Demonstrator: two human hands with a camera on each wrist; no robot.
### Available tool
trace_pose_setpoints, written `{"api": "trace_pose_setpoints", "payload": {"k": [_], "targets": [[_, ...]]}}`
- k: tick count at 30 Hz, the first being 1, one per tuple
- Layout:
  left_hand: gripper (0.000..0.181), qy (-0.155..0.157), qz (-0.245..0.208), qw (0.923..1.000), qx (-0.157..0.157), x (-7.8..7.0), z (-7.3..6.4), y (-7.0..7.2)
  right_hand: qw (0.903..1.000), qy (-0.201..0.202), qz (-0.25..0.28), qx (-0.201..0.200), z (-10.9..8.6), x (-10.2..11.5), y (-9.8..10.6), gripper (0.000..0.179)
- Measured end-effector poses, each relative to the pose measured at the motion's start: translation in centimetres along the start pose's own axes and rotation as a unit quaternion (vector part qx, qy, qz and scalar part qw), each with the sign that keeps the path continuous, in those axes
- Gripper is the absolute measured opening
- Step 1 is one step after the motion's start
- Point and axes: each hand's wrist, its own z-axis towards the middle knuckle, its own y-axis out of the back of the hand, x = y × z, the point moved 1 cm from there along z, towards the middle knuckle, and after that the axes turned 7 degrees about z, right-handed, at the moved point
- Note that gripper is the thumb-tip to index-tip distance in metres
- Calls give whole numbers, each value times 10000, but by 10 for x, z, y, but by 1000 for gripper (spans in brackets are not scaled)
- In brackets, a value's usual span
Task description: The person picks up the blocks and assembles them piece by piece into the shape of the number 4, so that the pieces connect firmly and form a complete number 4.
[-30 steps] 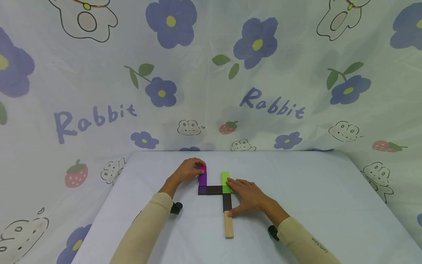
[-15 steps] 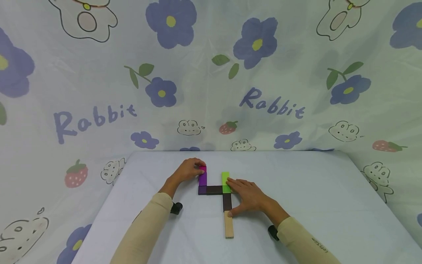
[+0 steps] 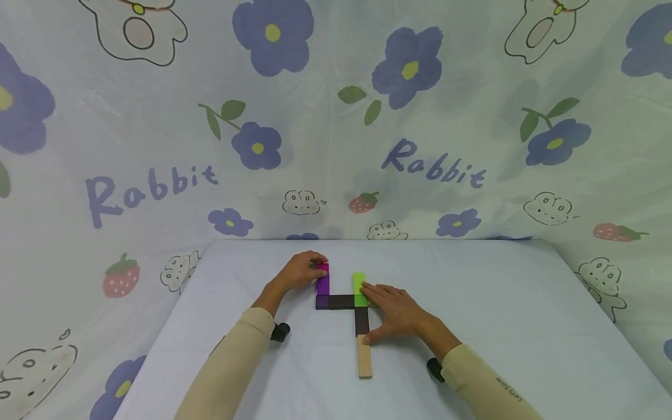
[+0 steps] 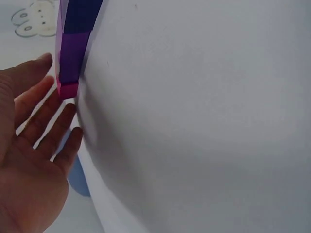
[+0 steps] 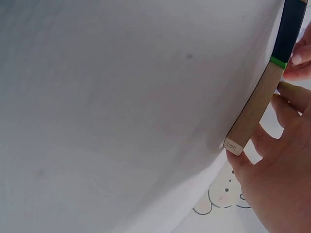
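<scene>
In the head view, several flat blocks lie end to end on the white table, shaped like a 4. My left hand (image 3: pixel 299 269) touches the far end of the purple block (image 3: pixel 322 283) with thumb and fingertips. Its fingers look spread and fairly straight in the left wrist view, beside the block's magenta end (image 4: pixel 68 91). My right hand (image 3: pixel 399 312) lies along the right side, its fingertips at the green block (image 3: pixel 359 280) and thumb on the plain wooden block (image 3: pixel 364 359). A dark horizontal block (image 3: pixel 341 301) and a dark vertical block (image 3: pixel 362 321) sit between them.
White cloth covers the table (image 3: pixel 472 274), which ends at a curtain (image 3: pixel 336 128) printed with flowers and rabbits. Dark wrist devices (image 3: pixel 280 332) show below both forearms. Both sleeves (image 3: pixel 231 361) are beige.
</scene>
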Motion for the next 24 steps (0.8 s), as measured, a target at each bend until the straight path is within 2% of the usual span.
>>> {"api": "trace_pose_setpoints", "payload": {"k": [6, 24], "targets": [[45, 166, 51, 9998, 79, -3, -4, 1, 10000, -93, -12, 35, 0, 2, 0, 116], [45, 100, 100, 9998, 116, -3, -7, 1, 10000, -72, 0, -4, 1, 0, -1, 117]]}}
